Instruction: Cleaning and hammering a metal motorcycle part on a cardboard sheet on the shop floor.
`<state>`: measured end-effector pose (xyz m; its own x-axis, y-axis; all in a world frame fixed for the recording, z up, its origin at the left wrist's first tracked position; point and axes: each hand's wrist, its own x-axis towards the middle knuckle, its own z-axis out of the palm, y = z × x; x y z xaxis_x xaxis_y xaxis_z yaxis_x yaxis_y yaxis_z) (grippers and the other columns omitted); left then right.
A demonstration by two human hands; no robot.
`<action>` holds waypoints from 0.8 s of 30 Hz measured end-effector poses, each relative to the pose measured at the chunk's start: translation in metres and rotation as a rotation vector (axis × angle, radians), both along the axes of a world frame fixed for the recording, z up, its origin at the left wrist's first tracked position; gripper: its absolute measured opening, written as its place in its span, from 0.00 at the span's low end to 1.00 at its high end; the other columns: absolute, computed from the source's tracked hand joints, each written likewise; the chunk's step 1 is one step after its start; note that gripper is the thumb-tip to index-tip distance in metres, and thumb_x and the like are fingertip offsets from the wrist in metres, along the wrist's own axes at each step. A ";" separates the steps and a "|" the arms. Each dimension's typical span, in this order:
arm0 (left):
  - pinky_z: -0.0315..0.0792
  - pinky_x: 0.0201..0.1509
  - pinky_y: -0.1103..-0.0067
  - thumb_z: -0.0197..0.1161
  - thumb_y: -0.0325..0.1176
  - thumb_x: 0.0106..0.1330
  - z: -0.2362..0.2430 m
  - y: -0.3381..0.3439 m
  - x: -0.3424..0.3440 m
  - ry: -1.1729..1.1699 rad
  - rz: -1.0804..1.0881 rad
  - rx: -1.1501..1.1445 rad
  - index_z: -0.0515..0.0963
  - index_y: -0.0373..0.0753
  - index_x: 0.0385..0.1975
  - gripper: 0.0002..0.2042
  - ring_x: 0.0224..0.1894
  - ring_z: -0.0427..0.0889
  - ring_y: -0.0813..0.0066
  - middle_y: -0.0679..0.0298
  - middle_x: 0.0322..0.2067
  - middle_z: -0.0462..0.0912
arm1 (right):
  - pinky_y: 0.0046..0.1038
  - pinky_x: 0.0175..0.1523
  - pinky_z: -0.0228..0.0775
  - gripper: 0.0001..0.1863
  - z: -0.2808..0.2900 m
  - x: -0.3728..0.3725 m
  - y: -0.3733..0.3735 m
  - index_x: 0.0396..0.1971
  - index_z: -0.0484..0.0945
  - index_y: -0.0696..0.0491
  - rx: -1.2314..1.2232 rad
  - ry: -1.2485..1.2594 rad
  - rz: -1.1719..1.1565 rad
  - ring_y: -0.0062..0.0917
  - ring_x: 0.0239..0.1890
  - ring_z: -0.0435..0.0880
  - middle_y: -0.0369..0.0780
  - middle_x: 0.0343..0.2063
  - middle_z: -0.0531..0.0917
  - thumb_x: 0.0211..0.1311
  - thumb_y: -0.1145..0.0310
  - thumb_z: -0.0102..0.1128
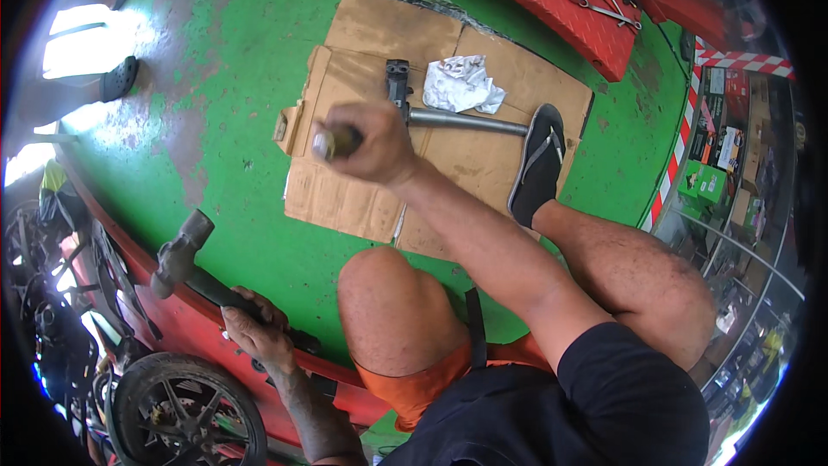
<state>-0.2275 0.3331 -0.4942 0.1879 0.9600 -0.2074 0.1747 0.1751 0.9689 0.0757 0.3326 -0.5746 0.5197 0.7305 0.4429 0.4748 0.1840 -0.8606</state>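
My left hand (257, 332) grips the dark handle of a ball-peen hammer (185, 250), held off to the lower left. My right hand (366, 140), slightly blurred, is closed round a short metal rod (330, 140) with a pale end, raised over the cardboard (336, 198). Beyond it a steel tube (470, 121) with a black bracket (398, 79) at its left end lies on the cardboard. A crumpled white cloth (461, 82) lies above the tube. My sandalled foot (536, 164) is at the tube's right end.
A red platform (604, 52) with wrenches and rings is at the top right. Striped tape (673, 155) borders a display case of boxes on the right. A motorcycle wheel (198, 414) and red bench edge are lower left. Another person's shoe (119, 78) shows at left on the green floor.
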 end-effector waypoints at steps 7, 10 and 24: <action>0.52 0.14 0.84 0.41 0.53 0.80 -0.013 -0.013 -0.017 0.132 -0.074 0.017 0.70 0.40 0.42 0.21 0.12 0.60 0.85 0.71 0.18 0.66 | 0.25 0.30 0.69 0.12 -0.012 0.086 0.020 0.22 0.79 0.56 -0.057 0.496 -0.157 0.13 0.21 0.73 0.29 0.18 0.80 0.56 0.64 0.68; 0.52 0.14 0.84 0.41 0.52 0.80 -0.015 -0.016 -0.020 0.195 -0.076 -0.017 0.70 0.40 0.42 0.20 0.13 0.60 0.85 0.72 0.18 0.66 | 0.24 0.29 0.66 0.14 -0.018 0.100 0.020 0.20 0.77 0.56 -0.119 0.524 -0.183 0.12 0.21 0.70 0.28 0.16 0.76 0.60 0.65 0.66; 0.51 0.19 0.88 0.42 0.50 0.80 -0.008 -0.016 -0.005 0.248 -0.049 -0.026 0.70 0.38 0.40 0.19 0.17 0.60 0.89 0.74 0.20 0.64 | 0.26 0.27 0.62 0.16 -0.019 0.103 0.031 0.17 0.72 0.56 -0.051 0.548 -0.157 0.13 0.20 0.67 0.27 0.14 0.71 0.61 0.66 0.64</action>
<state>-0.2329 0.3171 -0.5022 0.1746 0.9447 -0.2775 0.4153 0.1849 0.8907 0.1784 0.3635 -0.5937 0.7674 0.6397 0.0449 -0.0247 0.0994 -0.9947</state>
